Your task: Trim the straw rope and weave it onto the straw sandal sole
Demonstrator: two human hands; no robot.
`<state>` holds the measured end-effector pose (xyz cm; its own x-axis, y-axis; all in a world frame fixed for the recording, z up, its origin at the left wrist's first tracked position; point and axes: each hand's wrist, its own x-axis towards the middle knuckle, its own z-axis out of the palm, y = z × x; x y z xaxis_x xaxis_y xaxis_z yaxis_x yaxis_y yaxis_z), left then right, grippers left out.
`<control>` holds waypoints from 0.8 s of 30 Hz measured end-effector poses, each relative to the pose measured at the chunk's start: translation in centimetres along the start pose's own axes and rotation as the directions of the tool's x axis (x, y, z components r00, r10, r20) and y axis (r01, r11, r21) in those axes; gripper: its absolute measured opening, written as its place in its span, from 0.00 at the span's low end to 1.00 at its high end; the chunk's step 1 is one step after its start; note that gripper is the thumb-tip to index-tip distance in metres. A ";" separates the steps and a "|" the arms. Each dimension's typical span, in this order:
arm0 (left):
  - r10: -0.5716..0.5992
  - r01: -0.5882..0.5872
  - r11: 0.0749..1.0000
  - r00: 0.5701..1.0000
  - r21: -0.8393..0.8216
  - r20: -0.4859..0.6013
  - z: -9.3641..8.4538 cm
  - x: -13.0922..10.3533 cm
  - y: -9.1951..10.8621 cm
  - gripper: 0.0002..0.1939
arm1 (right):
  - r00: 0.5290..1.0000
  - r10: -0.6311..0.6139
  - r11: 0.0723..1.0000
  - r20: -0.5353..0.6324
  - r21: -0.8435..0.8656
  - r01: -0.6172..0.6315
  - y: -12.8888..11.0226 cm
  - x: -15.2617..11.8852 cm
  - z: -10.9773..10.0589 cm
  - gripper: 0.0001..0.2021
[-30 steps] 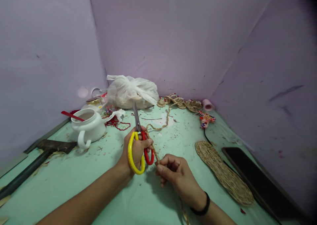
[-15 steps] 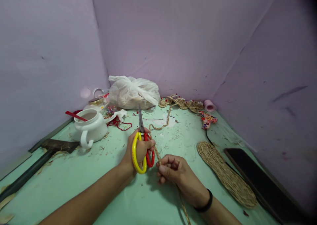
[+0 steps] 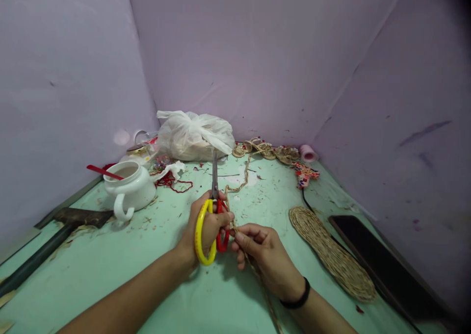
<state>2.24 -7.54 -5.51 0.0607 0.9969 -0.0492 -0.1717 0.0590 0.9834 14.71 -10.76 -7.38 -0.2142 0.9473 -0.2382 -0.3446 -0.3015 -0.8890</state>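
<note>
My left hand [image 3: 210,223] is closed around a pair of scissors [image 3: 205,233] with one yellow and one red handle, blades shut and pointing away from me. Its thumb and fingertips also pinch a braided straw cord [image 3: 242,184]. Just to the right, my right hand [image 3: 263,253] pinches the same cord between thumb and fingers. From there the cord trails down past the wrist toward the front edge of the view. Beyond my left hand it runs in a bend to the back of the table. A woven straw sole [image 3: 331,253] lies to the right of my right hand.
On the left stand a white pot [image 3: 130,187] with a red stick in it and a hammer-like tool [image 3: 69,226]. Behind are a tied plastic bag [image 3: 195,135], red thread [image 3: 169,181], small woven pieces [image 3: 287,153] and a pink roll [image 3: 308,153]. A black phone-like slab [image 3: 368,245] lies at right.
My right hand has moved closer to my left along the cord, so their fingertips nearly meet. The scissors tilt slightly more upright. The whole view has shifted a little.
</note>
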 end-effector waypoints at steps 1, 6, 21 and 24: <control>0.017 -0.017 0.999 1.000 0.049 0.015 -0.1 0.1 0.1 0.13 | 0.999 0.012 1.000 -0.031 0.016 -0.011 -0.1 0.0 0.0 0.13; 0.099 -0.110 0.960 0.993 0.258 0.057 -0.3 0.3 0.6 0.11 | 0.996 0.072 0.995 -0.045 0.065 -0.069 -0.3 0.1 -0.1 0.13; 0.192 -0.582 0.104 0.807 0.807 0.558 -2.1 -0.6 -0.1 0.23 | 0.957 -0.021 0.986 -0.291 0.150 0.067 -2.6 0.1 -1.6 0.09; 0.176 -0.567 -0.006 0.811 0.824 0.559 -1.8 -0.7 -0.5 0.23 | 0.954 -0.053 0.987 -0.296 0.131 0.095 -2.6 0.0 -1.4 0.11</control>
<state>0.53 -8.13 -6.26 0.5685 0.7898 0.2304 0.7766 -0.6076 0.1664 16.88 -9.82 -5.67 0.0840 0.9515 -0.2960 -0.4804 -0.2216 -0.8486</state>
